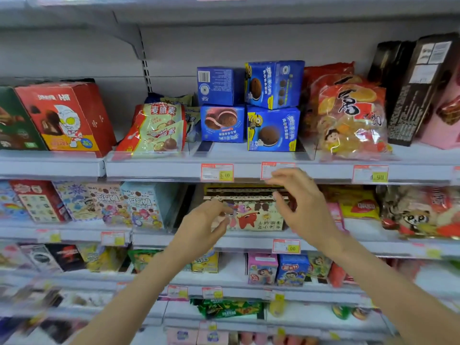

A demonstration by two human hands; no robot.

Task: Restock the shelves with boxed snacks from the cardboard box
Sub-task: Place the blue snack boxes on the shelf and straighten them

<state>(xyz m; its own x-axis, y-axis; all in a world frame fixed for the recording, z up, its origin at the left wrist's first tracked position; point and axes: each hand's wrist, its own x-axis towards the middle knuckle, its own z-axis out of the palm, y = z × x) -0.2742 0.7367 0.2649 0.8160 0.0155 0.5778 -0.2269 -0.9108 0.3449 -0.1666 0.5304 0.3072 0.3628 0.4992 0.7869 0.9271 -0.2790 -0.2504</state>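
Cream boxed snacks (251, 219) stand stacked on middle shelf (249, 241), between the two hands; cardboard box not in view; step in hand, as I judge: square up stack, so press evenly from both sides, keep front flush with shelf edge; left hand (204, 222) at box left front, fingers half-curled and blurred, cannot tell if gripping; right hand (301, 205) released, fingers spread before upper right corner; both forearms raised, reaching forward.
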